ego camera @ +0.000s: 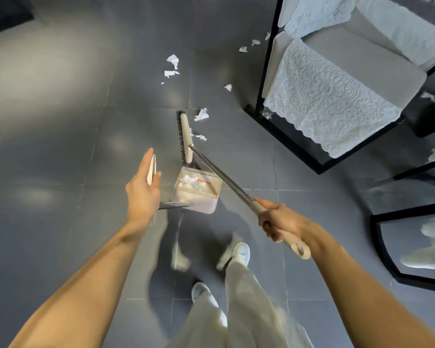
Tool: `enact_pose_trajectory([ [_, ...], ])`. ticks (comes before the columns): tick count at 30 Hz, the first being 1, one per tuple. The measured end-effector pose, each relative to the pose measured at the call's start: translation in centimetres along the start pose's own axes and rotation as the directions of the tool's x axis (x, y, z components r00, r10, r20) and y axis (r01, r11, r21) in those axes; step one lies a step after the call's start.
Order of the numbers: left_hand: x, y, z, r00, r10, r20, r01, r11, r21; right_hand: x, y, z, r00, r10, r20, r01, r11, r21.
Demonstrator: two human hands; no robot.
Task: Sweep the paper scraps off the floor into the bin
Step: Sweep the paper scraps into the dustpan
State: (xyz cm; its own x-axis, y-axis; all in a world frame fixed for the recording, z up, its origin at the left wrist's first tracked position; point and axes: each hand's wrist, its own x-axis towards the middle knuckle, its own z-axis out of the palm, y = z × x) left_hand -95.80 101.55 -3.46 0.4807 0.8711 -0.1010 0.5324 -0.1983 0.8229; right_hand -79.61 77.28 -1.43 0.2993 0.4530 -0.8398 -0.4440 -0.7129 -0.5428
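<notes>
our right hand (279, 222) sits at 4 o'clock, its fingers curled tight round the cream grip of a long steel-shafted cream broom (221, 175). the broom's long axis runs from that grip at 4 o'clock up toward 11 o'clock, and its far end points down at the floor. its cream broom head (186, 136) lies near the centre, with its own long axis almost 12 to 6 and the dark bristles facing 9 o'clock.

at 6 o'clock of the head sits a translucent pale plastic dustpan (199, 194) with white scraps inside. the head's near end meets the dustpan's 12 o'clock edge. our left hand (142, 192) is at 9 o'clock of the dustpan. its fingers (146, 162) are straight, pressed together and pointing to 12 o'clock. the dustpan's cream handle tip (151, 169) lies between them and the thumb, and we cannot tell whether the thumb presses on it.

torn white paper scraps (201, 114) lie on the dark grey tiled floor (60, 146). two are just at 3 o'clock of the broom head, on the side away from the bristles. more are scattered toward 12 and 1 o'clock, well apart from the head. a black-framed chair draped in white lace cloth (324, 96) stands at 2 o'clock. our white shoes (241, 252) are at 6 o'clock, blurred.
</notes>
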Motion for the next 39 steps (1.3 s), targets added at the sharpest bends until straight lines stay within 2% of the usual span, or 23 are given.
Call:
enact_pose_trajectory([
  [7, 10.0, 1.3, -0.8, 0.999, 0.045, 0.026, -0.046, 0.998, 0.047, 7.2, -8.3, -0.2, 0.993, -0.086, -0.08, 0.087, 0.996, 0.009],
  [11, 17.0, 1.7, -0.4, 1.0, -0.003, 0.0, 0.003, 0.999, 0.039, 14.4, -14.8, -1.8, 0.993, 0.023, -0.115, -0.021, 1.0, 0.017],
  [12, 18.6, 1.9, -0.3, 1.0, -0.02, 0.005, 0.02, 0.999, 0.045, 15.9, -16.4, -2.1, 0.991, 0.038, -0.132, -0.04, 0.999, -0.017],
  [15, 23.5, 2.1, -0.5, 0.998, -0.037, 0.053, 0.033, 0.997, 0.068, 19.6, -20.5, -3.0, 0.984, -0.037, -0.176, -0.009, 0.968, -0.251],
  [19, 29.4, 2.4, -0.9, 0.987, -0.011, 0.159, 0.008, 1.0, 0.02, 22.9, -25.3, -4.0, 0.975, -0.071, -0.21, -0.022, 0.912, -0.41],
  [25, 36.1, 1.8, -1.8, 0.959, 0.02, 0.281, -0.012, 0.999, -0.032, 26.4, -29.9, -2.5, 0.963, -0.069, -0.262, -0.059, 0.892, -0.448],
  [27, 38.2, 1.2, -2.1, 0.967, 0.057, 0.249, -0.071, 0.996, 0.046, 27.8, -30.8, -1.2, 0.961, -0.03, -0.276, -0.104, 0.882, -0.46],
  [29, 40.4, 0.6, -2.5, 0.956, 0.119, 0.27, -0.151, 0.983, 0.102, 29.3, -31.4, 0.5, 0.967, 0.057, -0.247, -0.158, 0.898, -0.411],
  [32, 43.3, 0.3, -2.8, 0.927, 0.155, 0.342, -0.183, 0.982, 0.051, 30.5, -31.8, 3.6, 0.961, 0.163, -0.223, -0.231, 0.918, -0.323],
  [35, 45.0, 1.0, -3.0, 0.932, 0.163, 0.324, -0.182, 0.983, 0.031, 30.0, -31.7, 6.1, 0.945, 0.228, -0.235, -0.276, 0.941, -0.196],
  [39, 46.8, 1.9, -2.4, 0.929, 0.214, 0.302, -0.23, 0.973, 0.018, 27.7, -32.4, 7.8, 0.945, 0.259, -0.198, -0.285, 0.951, -0.117],
])
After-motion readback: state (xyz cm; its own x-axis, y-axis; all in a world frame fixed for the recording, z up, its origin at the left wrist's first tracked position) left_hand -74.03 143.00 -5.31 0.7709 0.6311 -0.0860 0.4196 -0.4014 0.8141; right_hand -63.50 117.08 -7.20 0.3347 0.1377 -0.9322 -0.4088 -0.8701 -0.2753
